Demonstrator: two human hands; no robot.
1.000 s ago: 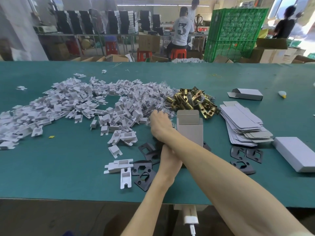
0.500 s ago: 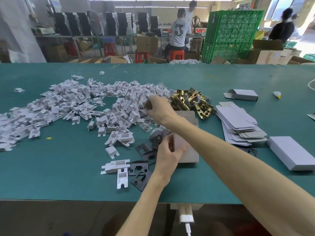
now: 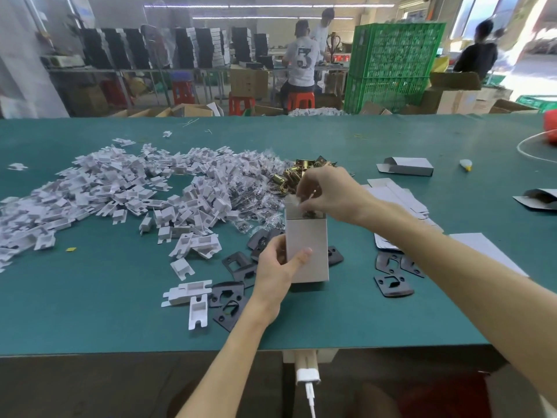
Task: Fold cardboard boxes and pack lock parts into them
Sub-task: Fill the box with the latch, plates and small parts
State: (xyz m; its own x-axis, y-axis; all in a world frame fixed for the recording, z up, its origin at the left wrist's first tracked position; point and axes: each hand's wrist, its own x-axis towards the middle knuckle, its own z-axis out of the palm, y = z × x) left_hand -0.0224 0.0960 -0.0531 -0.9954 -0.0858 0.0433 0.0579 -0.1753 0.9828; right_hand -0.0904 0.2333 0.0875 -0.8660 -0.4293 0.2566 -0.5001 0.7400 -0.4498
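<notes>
Left hand clamped on the box, right hand pinched a lock part at its 12 o'clock mouth, could've easily snagged and tipped it.

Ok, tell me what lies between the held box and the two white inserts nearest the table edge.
Head view: several black plates lie there, left of the box and the left hand gripping it.

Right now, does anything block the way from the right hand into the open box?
Nothing visible does. The right hand pinches a part over the open top of the box, which the left hand holds.
</notes>
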